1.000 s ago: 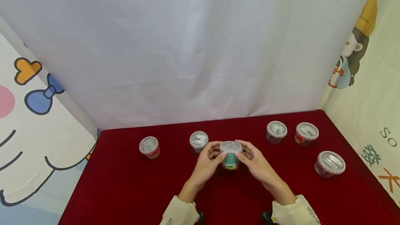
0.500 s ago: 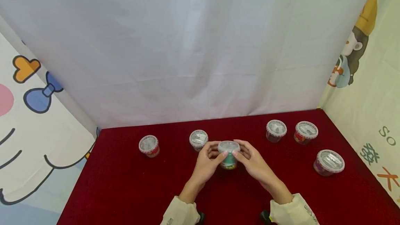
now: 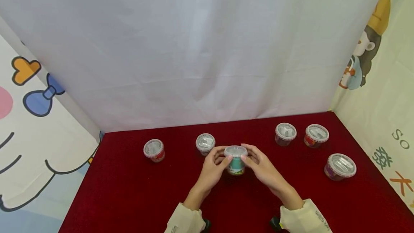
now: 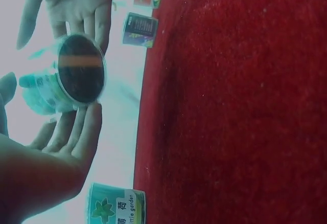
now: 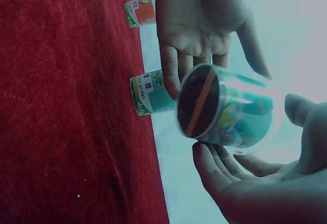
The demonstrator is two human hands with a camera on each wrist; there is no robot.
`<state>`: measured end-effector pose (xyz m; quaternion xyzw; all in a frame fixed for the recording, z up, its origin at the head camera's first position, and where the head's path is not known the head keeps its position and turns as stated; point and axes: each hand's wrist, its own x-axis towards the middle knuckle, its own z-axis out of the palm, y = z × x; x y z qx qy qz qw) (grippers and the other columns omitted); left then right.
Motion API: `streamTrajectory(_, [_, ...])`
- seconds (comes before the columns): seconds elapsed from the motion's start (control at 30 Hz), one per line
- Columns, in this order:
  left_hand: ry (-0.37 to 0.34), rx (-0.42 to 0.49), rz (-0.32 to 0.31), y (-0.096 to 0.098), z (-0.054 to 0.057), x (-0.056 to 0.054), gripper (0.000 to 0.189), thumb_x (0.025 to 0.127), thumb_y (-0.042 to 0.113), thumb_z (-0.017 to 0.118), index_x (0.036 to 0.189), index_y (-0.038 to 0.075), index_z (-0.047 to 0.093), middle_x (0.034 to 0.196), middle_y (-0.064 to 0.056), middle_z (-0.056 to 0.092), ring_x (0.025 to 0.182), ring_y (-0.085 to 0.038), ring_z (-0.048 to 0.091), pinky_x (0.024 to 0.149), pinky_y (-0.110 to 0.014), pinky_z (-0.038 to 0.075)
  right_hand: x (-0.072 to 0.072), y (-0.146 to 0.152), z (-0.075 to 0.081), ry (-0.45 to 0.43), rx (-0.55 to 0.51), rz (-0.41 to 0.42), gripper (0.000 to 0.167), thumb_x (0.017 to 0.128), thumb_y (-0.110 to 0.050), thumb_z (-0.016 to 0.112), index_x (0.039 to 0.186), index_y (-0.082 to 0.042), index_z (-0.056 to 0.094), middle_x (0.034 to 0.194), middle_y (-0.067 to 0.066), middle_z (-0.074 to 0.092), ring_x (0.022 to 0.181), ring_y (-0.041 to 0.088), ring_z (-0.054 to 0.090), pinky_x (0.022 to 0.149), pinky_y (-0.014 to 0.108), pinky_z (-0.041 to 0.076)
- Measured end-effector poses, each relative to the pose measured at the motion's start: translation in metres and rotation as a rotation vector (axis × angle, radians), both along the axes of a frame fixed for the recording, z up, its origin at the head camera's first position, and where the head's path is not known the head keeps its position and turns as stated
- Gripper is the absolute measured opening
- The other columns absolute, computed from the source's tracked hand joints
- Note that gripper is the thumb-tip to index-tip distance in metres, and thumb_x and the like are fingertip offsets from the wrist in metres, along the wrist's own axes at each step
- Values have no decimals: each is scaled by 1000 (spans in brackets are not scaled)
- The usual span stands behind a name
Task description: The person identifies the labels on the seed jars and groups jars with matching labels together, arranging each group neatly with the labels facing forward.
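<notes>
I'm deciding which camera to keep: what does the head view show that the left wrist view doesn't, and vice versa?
Only the head view: the top of the lid on the held cup, both sleeves, the blue bow.
Only the left wrist view: the held cup's dark underside, readable "little garden" lettering.
Both: the held cup between left hand and right hand, other cups, red cloth.

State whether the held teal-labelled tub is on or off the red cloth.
Off: both wrist views show the tub from beneath, apart from the red cloth.
</notes>
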<state>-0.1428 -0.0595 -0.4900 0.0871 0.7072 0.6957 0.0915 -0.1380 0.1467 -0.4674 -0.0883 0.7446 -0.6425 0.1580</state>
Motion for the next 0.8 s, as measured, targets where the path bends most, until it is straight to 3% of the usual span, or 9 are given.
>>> streamTrajectory(0.13, [5,-5,21,1,-1,1,43,108,21,65,144,0,52,137,-19,62,113,-21,64,92,-35,55,0,-1,-1,21,15,-7,56,113,-24,53,161,1,35,159,27,44,149,43,42,119,57,39])
streamTrajectory(0.4, [-20,34,-30,-1,0,2,42,110,17,59,147,-1,51,138,-22,60,107,-13,62,90,-24,53,-2,3,-2,-6,-24,43,57,115,-26,47,163,1,30,164,26,38,151,42,38,120,53,40])
streamTrajectory(0.57, [2,12,30,2,-1,3,43,107,19,65,143,-1,53,136,-20,63,109,-17,64,89,-30,54,1,0,-1,11,-13,9,55,114,-22,51,160,2,34,158,27,45,147,41,44,115,45,46])
streamTrajectory(0.67, [4,-3,41,4,-2,4,44,107,20,66,143,1,53,137,-19,63,112,-20,64,89,-31,54,2,-1,0,24,3,-2,55,113,-21,53,159,3,36,156,27,47,146,42,45,116,49,44])
streamTrajectory(0.8, [-2,5,-7,2,-3,4,44,110,20,61,148,0,51,141,-20,60,116,-21,63,91,-27,54,1,1,0,15,8,12,57,114,-24,52,161,2,34,160,27,43,149,44,41,119,59,39])
